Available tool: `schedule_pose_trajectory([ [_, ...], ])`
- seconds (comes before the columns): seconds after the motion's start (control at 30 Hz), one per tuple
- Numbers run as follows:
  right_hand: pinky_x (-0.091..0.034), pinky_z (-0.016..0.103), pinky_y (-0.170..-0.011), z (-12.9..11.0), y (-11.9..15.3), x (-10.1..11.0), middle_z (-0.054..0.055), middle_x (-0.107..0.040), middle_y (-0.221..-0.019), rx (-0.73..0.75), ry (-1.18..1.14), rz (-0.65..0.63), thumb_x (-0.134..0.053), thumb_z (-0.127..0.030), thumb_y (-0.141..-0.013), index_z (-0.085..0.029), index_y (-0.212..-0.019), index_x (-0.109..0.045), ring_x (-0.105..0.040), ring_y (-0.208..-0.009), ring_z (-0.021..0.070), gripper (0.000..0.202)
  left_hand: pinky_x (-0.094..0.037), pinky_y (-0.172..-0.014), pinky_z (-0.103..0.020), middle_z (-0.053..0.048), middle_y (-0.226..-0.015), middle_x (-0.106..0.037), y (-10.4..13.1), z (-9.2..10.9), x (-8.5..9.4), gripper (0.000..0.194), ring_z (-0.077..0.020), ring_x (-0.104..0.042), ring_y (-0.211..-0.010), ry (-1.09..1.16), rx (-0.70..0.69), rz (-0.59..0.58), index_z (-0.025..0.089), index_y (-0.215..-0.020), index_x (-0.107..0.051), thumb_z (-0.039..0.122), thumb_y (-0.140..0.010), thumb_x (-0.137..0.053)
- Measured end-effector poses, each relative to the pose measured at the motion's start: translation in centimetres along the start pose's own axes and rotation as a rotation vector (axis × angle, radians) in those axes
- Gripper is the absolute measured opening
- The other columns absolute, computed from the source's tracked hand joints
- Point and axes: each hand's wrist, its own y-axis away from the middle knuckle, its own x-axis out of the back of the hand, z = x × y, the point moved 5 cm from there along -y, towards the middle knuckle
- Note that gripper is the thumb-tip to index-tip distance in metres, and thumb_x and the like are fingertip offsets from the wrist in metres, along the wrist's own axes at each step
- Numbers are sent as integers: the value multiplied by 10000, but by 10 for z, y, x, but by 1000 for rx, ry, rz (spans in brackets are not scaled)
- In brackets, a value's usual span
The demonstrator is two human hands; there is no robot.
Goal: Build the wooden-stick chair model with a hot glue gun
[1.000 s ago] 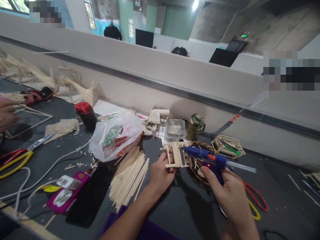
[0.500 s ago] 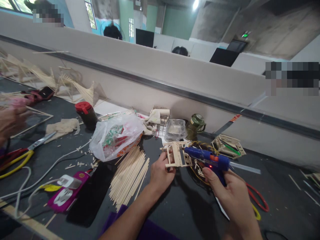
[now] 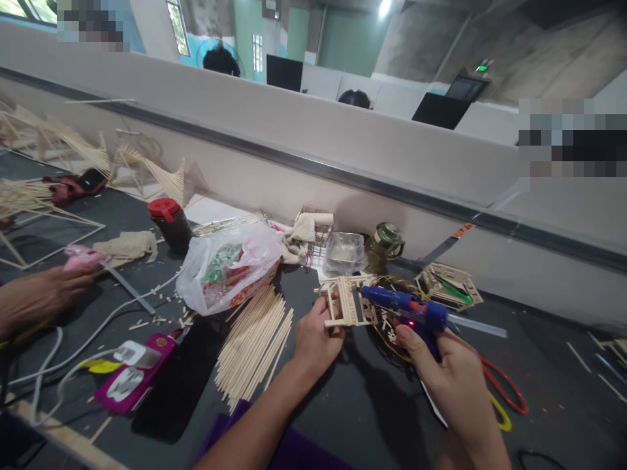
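Note:
Between the fingers of my left hand (image 3: 319,334) is a small frame of pale wooden sticks (image 3: 349,301), held just above the dark table. My right hand (image 3: 453,375) is wrapped round a blue hot glue gun (image 3: 406,307) with a red light lit. Its nozzle points left and meets the frame's right part; I cannot tell whether it touches. A clear glue stick (image 3: 477,324) juts from the gun's back. Left of my left forearm lies a bundle of loose wooden sticks (image 3: 255,346). A woven basket with small stick pieces (image 3: 392,333) sits partly hidden behind the gun.
A white plastic bag (image 3: 228,264), a red-lidded bottle (image 3: 170,225) and a green flask (image 3: 385,247) stand along the partition. At left, a co-worker's hand (image 3: 59,290) is at a pink glue gun (image 3: 83,258). A purple power strip (image 3: 137,372) lies beside a black phone (image 3: 176,382). Red-and-yellow scissors (image 3: 504,388) lie right.
The co-worker's hand has come down and right with the pink glue gun, over where scissors showed. My own hands, the stick frame and the blue glue gun have barely shifted.

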Motion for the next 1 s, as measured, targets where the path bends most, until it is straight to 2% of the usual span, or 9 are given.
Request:
schedule_pose_trajectory([
  [0.23, -530, 368, -799, 1, 0, -1, 97, -760, -934, 18, 27, -10, -580, -583, -835, -174, -971, -734, -694, -852, 281, 458, -529, -798, -242, -26, -1128, -660, 0, 1, 1, 245, -164, -660, -957, -2, 0, 4, 232, -885, -693, 64, -778, -549],
  [0.53, -535, 366, -769, -1, 0, -2, 100, -760, -906, 39, 54, -3, -568, -576, -845, -165, -966, -733, -689, -781, 268, 460, -527, -779, -240, -35, -1088, -657, 0, -2, -1, 236, -163, -664, -925, -9, -5, 12, 219, -840, -692, 48, -755, -553],
  [1.0, -539, 354, -722, -4, 0, 2, 95, -735, -792, 88, 90, 1, -562, -579, -845, -170, -844, -735, -680, -727, 250, 444, -538, -817, -243, -20, -1146, -655, -1, -2, 1, 253, -158, -665, -941, -29, 0, 22, 236, -870, -694, 58, -759, -553],
])
